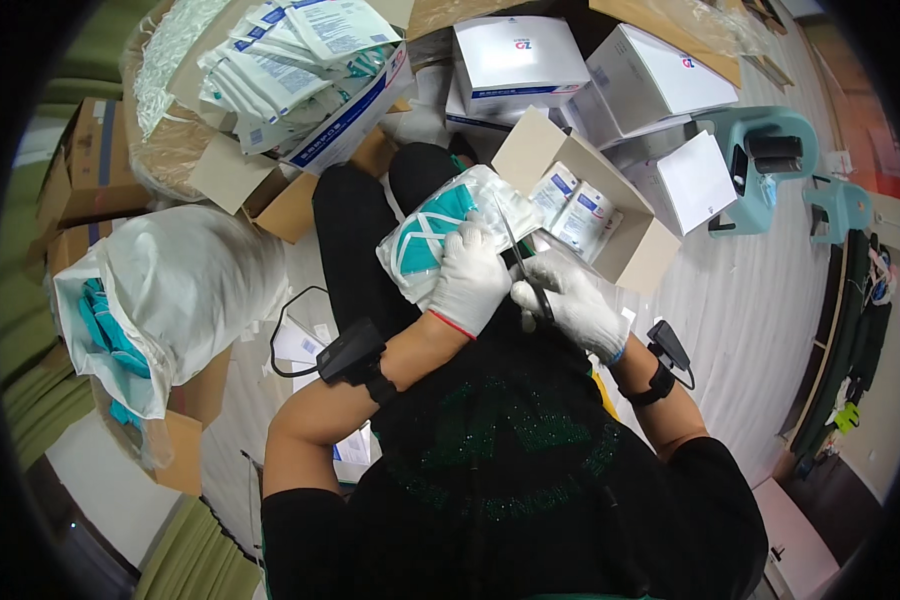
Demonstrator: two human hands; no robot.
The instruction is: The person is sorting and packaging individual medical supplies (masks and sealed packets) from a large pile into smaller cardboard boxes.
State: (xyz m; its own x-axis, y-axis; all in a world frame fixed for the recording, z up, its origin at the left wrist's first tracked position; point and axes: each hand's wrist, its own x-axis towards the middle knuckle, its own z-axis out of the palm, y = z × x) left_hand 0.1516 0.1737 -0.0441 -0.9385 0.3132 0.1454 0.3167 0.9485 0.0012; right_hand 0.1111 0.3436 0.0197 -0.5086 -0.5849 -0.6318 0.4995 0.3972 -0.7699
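My left hand (467,275), in a white knit glove, is closed on a transparent plastic bag of face masks (422,243) above my lap. The masks are teal with white straps. In my right hand (575,305), gloved the same way, is a pair of scissors (518,250) with dark handles. Its slim blades point up and away, across the right part of the bag. Whether they touch the plastic I cannot tell. Just beyond my right hand, an open carton (642,245) holds several white packets (582,218) with blue printing.
A larger open carton (345,128) heaped with sealed packets stands far left. White boxes (522,62) are stacked at the back. On the left sits a white sack (195,290) with teal masks inside. A teal plastic stool (770,150) stands at right.
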